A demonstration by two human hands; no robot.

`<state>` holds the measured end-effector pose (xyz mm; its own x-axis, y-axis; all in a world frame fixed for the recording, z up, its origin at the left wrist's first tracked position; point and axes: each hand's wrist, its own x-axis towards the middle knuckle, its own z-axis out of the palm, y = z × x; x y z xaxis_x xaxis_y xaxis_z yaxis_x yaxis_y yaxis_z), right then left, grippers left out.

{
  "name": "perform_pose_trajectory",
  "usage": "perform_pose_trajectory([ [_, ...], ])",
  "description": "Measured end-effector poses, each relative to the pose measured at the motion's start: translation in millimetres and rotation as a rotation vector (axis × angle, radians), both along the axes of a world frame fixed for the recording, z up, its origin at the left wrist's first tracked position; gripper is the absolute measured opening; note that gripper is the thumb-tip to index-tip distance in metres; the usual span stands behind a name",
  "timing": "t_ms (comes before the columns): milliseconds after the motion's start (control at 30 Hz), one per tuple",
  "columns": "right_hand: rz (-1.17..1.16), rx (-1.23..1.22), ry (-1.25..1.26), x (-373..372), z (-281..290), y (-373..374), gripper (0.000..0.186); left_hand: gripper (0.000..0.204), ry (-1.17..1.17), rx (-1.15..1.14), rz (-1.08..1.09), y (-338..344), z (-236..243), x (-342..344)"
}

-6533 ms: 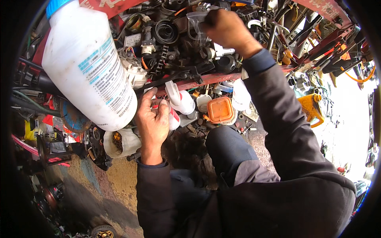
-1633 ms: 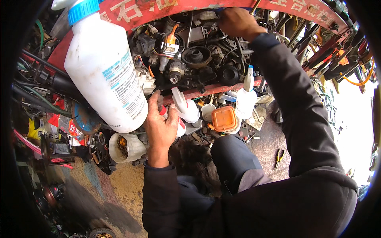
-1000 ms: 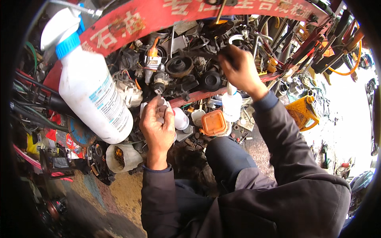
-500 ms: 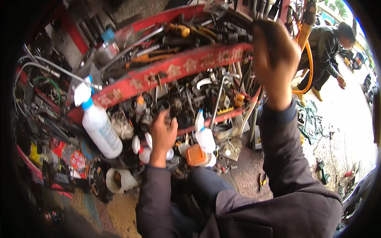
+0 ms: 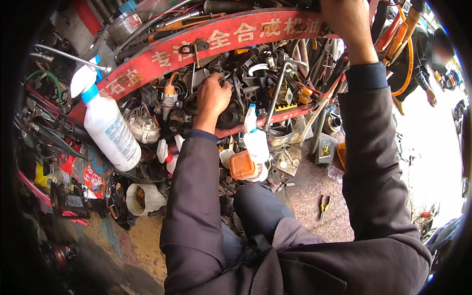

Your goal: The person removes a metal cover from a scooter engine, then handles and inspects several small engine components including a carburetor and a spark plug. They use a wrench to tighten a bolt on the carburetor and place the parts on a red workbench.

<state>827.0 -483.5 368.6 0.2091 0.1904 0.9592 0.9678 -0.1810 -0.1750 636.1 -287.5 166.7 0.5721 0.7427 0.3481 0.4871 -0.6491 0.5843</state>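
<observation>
My left hand [image 5: 213, 101] reaches into dark metal parts piled behind a lower red rail [image 5: 279, 116], its fingers loosely bent and apart. My right hand [image 5: 344, 19] is raised at the top edge by the upper red rail [image 5: 221, 39], near upright tools [image 5: 400, 37]; its fingertips are out of clear view. A large white spray bottle [image 5: 113, 132] with blue collar leans at the left. Below my left hand are a smaller spray bottle [image 5: 255, 142], one with a red collar [image 5: 171, 161] and an orange square lid [image 5: 242, 165].
A co-worker [image 5: 418, 64] bends at the far right beside a hanging orange hose [image 5: 408, 73]. A white bucket [image 5: 145, 199] stands low at left, among hoses and clutter [image 5: 69, 152]. Yellow-handled pliers [image 5: 324, 209] lie on the floor by my knee [image 5: 255, 206].
The view has shifted toward the upper rail and the right, bringing the co-worker in. My left hand has moved up from the spray bottles into the parts; my right hand has risen to the top edge.
</observation>
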Motion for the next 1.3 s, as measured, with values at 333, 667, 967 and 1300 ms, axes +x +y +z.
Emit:
perform_pose_trajectory([
  [333,-0.032,0.01,0.231,-7.9,1.9,-0.1,0.02,0.025,0.47,0.343,-0.075,33.2,-3.6,51.1],
  [667,-0.004,-0.188,0.013,9.4,-0.2,-2.8,0.011,0.026,0.556,0.34,-0.06,34.2,1.5,69.5],
  [967,-0.093,-0.02,0.148,11.1,-6.1,-1.1,0.016,0.043,0.114,0.176,0.072,91.1,37.5,34.0],
  [1300,0.096,0.09,0.413,-15.7,-3.2,-4.1,0.027,0.025,-0.654,0.182,0.097,12.2,35.6,-77.8],
])
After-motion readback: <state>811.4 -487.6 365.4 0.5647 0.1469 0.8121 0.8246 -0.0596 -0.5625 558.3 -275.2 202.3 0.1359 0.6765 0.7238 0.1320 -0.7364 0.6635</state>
